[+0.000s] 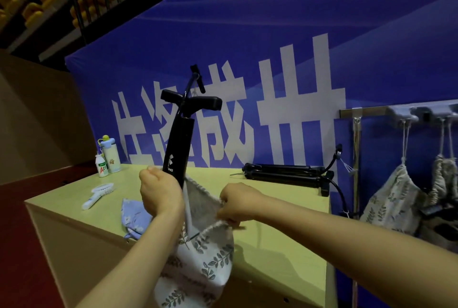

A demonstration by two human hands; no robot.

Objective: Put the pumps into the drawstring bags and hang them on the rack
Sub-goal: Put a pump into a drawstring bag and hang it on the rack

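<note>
A black pump (179, 142) stands upright with its lower end inside a white drawstring bag (200, 265) printed with grey leaves. My left hand (161, 190) grips the pump's barrel at the bag's mouth. My right hand (235, 204) pinches the right rim of the bag's mouth and holds it apart. The pump's T-handle and hose stick up above both hands. More black pumps (287, 174) lie on the table at the back right. On the right, a metal rack (371, 110) carries two filled leaf-print bags (394, 198) hanging by their cords.
A pale green table (285, 253) lies under my hands. A blue floral bag (135, 217) lies flat at its left. A white hand fan (98, 194), a small bottle (101, 165) and a flask (110, 155) stand at the far left corner. A blue banner wall rises behind.
</note>
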